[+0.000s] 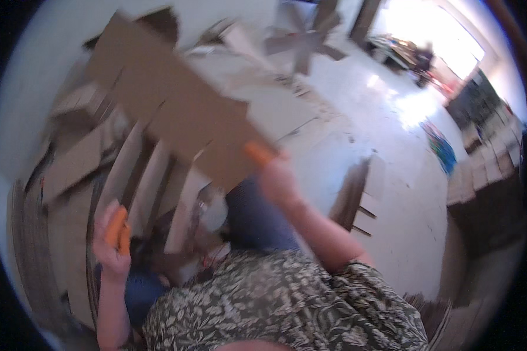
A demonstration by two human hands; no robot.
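Observation:
A long brown cardboard sheet [175, 99] with slots along its lower edge slants across the view, from the upper left down to my right hand [269, 167]. That hand grips the sheet's near right end, and orange shows over its fingers. Below the sheet, several upright cardboard strips [149, 181] stand side by side, partly hidden by it. My left hand [112, 240] is at the lower end of the leftmost strip. Its fingers look curled, with orange on them too; blur hides what they hold, if anything.
Stacked cardboard [73, 167] fills the left side. A slotted cardboard stack [357, 196] lies on the pale floor [392, 234] to the right. Blue-green strands [440, 147] lie farther off, and more cardboard [486, 175] stands along the right. A fan-like shape of flat pieces [303, 38] is at the back.

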